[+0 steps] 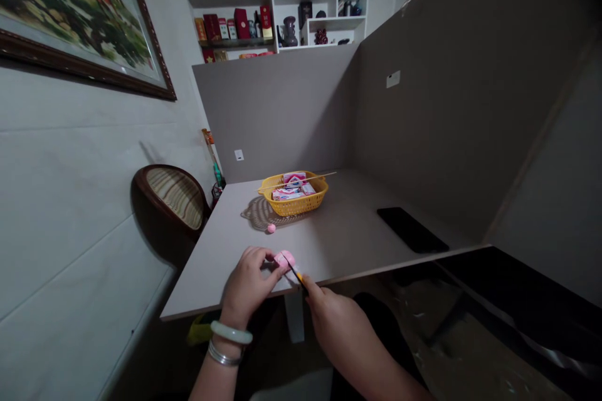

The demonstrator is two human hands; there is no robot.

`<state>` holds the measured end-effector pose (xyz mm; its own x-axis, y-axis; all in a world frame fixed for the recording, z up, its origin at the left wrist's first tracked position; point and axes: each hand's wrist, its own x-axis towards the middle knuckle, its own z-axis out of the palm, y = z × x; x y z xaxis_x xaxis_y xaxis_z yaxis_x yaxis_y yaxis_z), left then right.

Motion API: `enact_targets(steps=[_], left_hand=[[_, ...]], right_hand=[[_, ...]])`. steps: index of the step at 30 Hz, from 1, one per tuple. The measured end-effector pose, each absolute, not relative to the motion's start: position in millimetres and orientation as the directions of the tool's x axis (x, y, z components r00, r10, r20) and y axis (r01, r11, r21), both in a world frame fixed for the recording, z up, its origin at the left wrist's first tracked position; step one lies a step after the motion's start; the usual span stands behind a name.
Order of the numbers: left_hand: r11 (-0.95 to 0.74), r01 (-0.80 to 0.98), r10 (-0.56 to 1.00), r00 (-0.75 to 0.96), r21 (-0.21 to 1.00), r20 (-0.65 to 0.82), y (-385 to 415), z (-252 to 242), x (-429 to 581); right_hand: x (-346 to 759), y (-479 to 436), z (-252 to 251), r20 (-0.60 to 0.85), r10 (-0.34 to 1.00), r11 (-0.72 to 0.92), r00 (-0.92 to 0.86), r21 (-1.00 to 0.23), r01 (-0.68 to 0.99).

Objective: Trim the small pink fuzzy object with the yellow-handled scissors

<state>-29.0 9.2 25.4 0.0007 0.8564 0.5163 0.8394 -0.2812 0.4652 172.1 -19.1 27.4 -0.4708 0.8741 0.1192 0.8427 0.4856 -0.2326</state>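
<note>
Near the table's front edge, my left hand [252, 277] is closed on a soft-looking pink lump [285, 258], pinching it between thumb and fingers. The lump looks like modelling clay. My right hand [329, 310] grips a slim knife [296, 272] with a thin dark blade and a yellow part near the fingers. Its blade lies against the top of the pink lump; how deep it goes I cannot tell. A small pink ball [271, 228] rests on the table, beyond my left hand.
A yellow plastic basket [300, 207] holding several printed packets [295, 180] stands farther back, with a thin stick [324, 175] across its rim. On the right lies a flat black object [412, 230]. Grey partitions [282, 106] border the table's back and right. A striped chair [176, 197] is left.
</note>
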Motion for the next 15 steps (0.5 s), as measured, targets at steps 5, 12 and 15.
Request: enact_targets(steps=[5, 12, 15], left_hand=[[-0.272, 0.826, 0.866, -0.013, 0.493, 0.499, 8.8, 25.6, -29.5], [-0.301, 0.831, 0.847, 0.007, 0.468, 0.532, 8.6, 25.7, -28.6], [-0.289, 0.825, 0.852, -0.010, 0.486, 0.523, 8.7, 27.0, -28.0]], right_hand=[[167.4, -15.1, 30.8, 0.104, 0.869, 0.495, -0.484, -0.215, 0.842], [173.5, -19.3, 25.1, 0.126, 0.870, 0.493, -0.477, -0.201, 0.847], [167.2, -15.1, 28.6, 0.122, 0.870, 0.493, -0.477, -0.217, 0.843]])
